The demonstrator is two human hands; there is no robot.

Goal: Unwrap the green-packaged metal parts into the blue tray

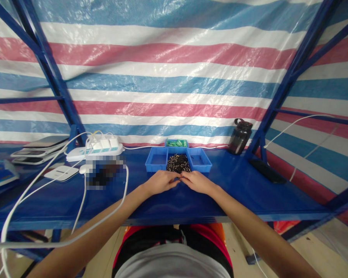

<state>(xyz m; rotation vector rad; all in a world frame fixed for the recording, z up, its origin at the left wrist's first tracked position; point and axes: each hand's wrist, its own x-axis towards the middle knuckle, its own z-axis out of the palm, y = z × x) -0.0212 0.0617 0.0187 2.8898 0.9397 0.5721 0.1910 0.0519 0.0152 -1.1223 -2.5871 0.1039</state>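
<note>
My left hand point(163, 181) and my right hand point(197, 182) meet at the fingertips just in front of the bins. Both are closed in a pinch; whatever lies between the fingers is too small to make out. Right behind them a heap of small black and brass-coloured pieces point(178, 162) fills the middle bin. On its left stands a blue plastic bin point(156, 167), and on its right another blue bin point(200, 167) with a tiny dark piece inside. Farther back, a smaller blue bin point(176, 143) holds green pieces.
White cables point(127, 185) loop over the left side from a power strip point(75, 153) full of plugs. A white flat device point(61, 173) lies nearby. At the right are a dark bottle point(240, 137) and a black flat object point(267, 171). Blue metal posts point(289, 77) frame the blue table point(249, 193).
</note>
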